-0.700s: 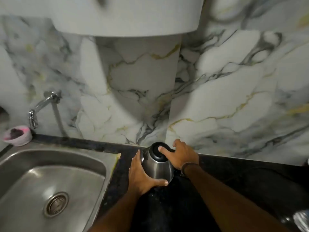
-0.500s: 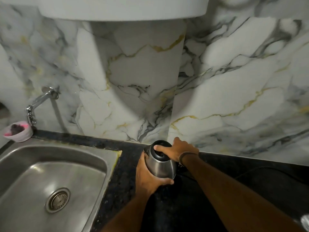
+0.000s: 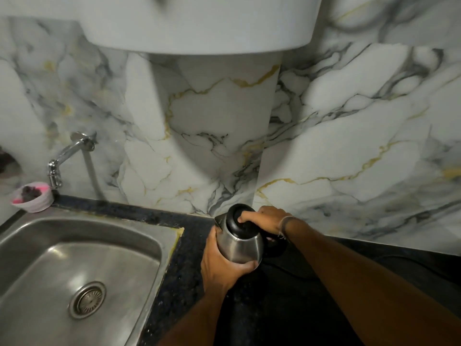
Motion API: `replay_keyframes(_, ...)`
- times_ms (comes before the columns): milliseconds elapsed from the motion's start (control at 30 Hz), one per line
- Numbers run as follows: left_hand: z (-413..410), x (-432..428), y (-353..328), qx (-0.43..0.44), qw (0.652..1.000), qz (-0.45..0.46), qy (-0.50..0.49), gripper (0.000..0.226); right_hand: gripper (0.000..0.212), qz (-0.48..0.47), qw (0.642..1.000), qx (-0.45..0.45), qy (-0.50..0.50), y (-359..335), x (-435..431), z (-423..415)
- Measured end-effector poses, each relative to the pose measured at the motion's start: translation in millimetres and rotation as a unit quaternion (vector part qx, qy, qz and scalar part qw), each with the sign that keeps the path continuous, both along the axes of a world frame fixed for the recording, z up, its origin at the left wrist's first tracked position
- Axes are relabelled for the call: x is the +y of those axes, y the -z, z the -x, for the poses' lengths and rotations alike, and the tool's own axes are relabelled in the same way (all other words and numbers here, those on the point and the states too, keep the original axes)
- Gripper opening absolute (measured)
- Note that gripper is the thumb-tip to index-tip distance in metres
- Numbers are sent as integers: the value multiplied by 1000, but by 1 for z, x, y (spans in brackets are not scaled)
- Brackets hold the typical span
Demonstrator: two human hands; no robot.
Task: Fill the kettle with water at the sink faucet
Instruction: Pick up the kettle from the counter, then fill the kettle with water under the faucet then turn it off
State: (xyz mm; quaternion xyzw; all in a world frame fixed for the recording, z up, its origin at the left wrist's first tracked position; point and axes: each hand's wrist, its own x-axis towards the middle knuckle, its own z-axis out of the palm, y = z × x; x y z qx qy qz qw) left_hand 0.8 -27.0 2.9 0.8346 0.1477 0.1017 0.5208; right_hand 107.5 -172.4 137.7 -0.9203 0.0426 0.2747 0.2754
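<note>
Right of the sink point(image 3: 74, 245), the kettle point(image 3: 240, 245) is clasped by the left hand point(image 3: 219, 265) for support; its lid is gripped by the right hand point(image 3: 267, 219), seemingly for opening.

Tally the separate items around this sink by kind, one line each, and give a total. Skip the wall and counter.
Kettle: 1
Faucet: 1
Sink: 1
Drain strainer: 1
Small pink bowl: 1
Hands: 2, left hand and right hand, both on the kettle
Total: 7
</note>
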Motion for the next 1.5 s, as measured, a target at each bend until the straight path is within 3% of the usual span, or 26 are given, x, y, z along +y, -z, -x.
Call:
replay_keyframes(200,24,47,-47,-22,1000,-7,-10,142,81,-213,976,51,6,-45,10,23)
replay_keyframes(300,37,82,-64,-46,999,-7,-1,141,56,-301,951,76,8,-60,31,43)
replay_keyframes(467,69,153,-78,-22,997,-46,-50,154,63,-346,934,93,3,-66,102,70)
replay_keyframes(567,86,205,-77,-28,997,-35,-58,146,63,-362,928,90,5,-58,161,80)
replay_keyframes(700,100,273,-74,-13,997,-40,-59,146,83,-389,917,82,42,-30,230,80)
replay_keyframes(800,102,334,-67,14,999,-10,-30,146,63,-389,914,88,71,-11,284,77)
replay_keyframes(867,98,376,-65,9,1000,15,-11,103,56,-392,912,75,93,0,315,71)
replay_keyframes(933,85,423,-68,-3,998,-10,-63,39,55,-380,917,66,99,10,344,65)
replay_keyframes(967,73,443,-72,-2,995,-26,-94,17,56,-368,923,64,95,13,352,64)
replay_keyframes(1067,21,499,-96,38,984,-110,-136,64,58,-344,931,61,110,25,384,59)
replay_keyframes(1267,-75,510,-148,126,944,-304,-3,87,43,-340,928,27,147,32,424,58)
replay_keyframes(1367,-96,505,-151,134,924,-359,8,81,50,-328,929,16,170,36,434,53)
replay_keyframes(1500,-109,512,-147,125,923,-359,61,58,50,-317,933,26,170,32,443,46)
